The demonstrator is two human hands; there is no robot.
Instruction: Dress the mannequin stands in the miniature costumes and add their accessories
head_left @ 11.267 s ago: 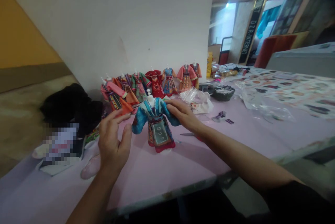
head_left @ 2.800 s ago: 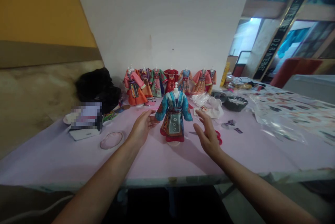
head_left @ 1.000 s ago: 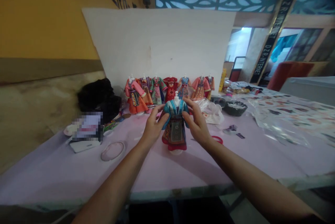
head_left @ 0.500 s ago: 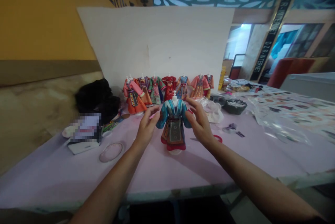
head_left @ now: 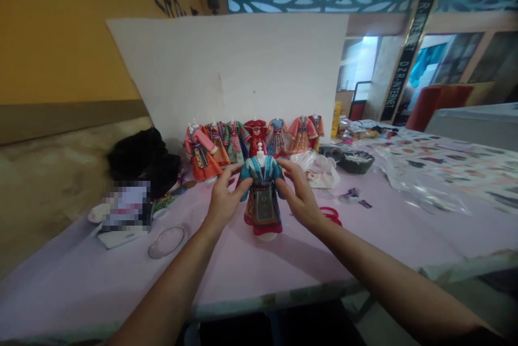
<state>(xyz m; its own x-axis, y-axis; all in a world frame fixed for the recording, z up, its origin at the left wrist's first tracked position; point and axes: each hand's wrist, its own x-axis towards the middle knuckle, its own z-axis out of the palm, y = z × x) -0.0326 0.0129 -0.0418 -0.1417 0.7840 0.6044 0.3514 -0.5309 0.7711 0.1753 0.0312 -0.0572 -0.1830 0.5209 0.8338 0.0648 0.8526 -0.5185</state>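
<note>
A small mannequin in a blue robe with a dark patterned apron and red hem [head_left: 262, 195] stands on the pink table [head_left: 388, 227]. My left hand [head_left: 223, 197] presses against its left sleeve, and my right hand [head_left: 297, 195] grips the right sleeve; both sets of fingers curl round the robe. Behind it a row of several small dressed mannequins [head_left: 253, 138] stands before a white board [head_left: 230, 70].
A black bag [head_left: 140, 160], a blurred card and a round clear lid [head_left: 165, 242] lie at the left. Red scissors [head_left: 331, 215], plastic wrap [head_left: 319, 168], a dark bowl [head_left: 356, 161] and printed sheets [head_left: 449, 165] lie at the right.
Both hands have closed in on the blue robe's sleeves after hovering slightly apart. The view has shifted a little to the right; the mannequin stays in place.
</note>
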